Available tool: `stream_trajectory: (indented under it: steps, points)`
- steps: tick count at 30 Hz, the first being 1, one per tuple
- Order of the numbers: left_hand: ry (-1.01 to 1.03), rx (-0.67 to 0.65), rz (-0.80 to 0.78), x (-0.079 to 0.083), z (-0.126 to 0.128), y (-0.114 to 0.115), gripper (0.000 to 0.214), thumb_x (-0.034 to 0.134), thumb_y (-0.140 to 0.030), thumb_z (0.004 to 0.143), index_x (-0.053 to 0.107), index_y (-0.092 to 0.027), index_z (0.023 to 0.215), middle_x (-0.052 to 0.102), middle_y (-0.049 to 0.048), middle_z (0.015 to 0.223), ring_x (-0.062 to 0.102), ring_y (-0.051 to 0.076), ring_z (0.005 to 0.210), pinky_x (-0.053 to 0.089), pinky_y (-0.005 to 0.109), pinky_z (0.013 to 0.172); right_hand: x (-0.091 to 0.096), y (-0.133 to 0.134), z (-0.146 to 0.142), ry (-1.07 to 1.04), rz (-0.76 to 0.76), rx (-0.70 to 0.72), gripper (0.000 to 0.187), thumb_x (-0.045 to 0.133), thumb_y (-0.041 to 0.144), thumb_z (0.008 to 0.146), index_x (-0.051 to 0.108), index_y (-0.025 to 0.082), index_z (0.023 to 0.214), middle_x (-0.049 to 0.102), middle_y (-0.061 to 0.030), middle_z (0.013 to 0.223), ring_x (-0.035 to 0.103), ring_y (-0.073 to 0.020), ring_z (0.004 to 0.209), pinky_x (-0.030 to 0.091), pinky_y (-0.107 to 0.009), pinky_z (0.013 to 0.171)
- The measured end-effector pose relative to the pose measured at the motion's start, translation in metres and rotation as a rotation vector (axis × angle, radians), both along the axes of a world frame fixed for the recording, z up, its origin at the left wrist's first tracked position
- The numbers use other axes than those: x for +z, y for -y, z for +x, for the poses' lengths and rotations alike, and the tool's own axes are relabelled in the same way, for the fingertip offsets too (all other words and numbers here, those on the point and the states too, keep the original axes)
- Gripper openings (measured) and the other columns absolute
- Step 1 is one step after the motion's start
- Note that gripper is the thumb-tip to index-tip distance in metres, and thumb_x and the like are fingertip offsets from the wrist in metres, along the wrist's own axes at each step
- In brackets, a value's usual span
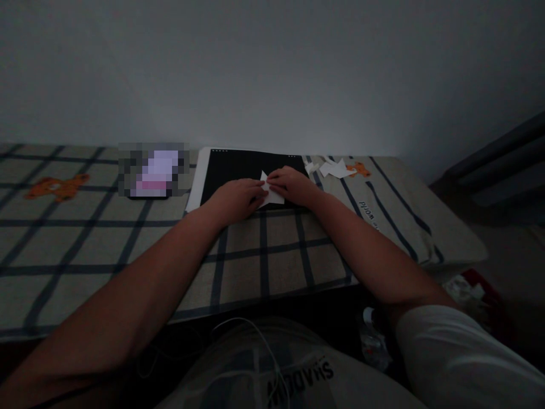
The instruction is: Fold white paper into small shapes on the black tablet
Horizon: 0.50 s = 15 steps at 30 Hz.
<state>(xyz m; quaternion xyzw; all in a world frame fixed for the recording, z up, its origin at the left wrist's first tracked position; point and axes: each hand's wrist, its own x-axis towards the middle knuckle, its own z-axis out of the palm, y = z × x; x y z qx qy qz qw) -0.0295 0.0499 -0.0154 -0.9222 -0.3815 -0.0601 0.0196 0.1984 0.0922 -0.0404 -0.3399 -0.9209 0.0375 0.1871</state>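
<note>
Head view: on a black mat point(238, 163) atop the checked surface point(247, 267), left hand point(239, 197) and right hand point(293, 184), each in a narrow grip, hold white paper point(276, 197) from both sides, probably to steady it.
</note>
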Motion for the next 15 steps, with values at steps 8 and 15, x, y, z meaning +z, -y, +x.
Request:
stream_trajectory:
  steps: [8,15]
  points:
    - [0.027,-0.031,-0.013,-0.001,-0.001,-0.001,0.042,0.039,-0.035,0.104,0.068,-0.019,0.130,0.063,0.0071,0.145,0.058,0.021,0.135,0.044,0.034,0.113,0.001,0.004,-0.006,0.160,0.037,-0.126,0.042,0.040,0.029,0.104,0.067,0.022,0.135,0.063,-0.0064,0.146,0.056,-0.0292,0.116,0.043,-0.044,0.096]
    - [0.032,-0.027,0.003,-0.003,0.000,-0.002,0.043,0.036,-0.035,0.104,0.069,-0.020,0.126,0.066,0.0077,0.141,0.060,0.022,0.132,0.046,0.037,0.111,0.002,0.006,-0.013,0.203,-0.008,-0.224,0.053,0.039,0.028,0.102,0.048,0.026,0.155,0.048,-0.0016,0.160,0.052,-0.0337,0.120,0.044,-0.046,0.090]
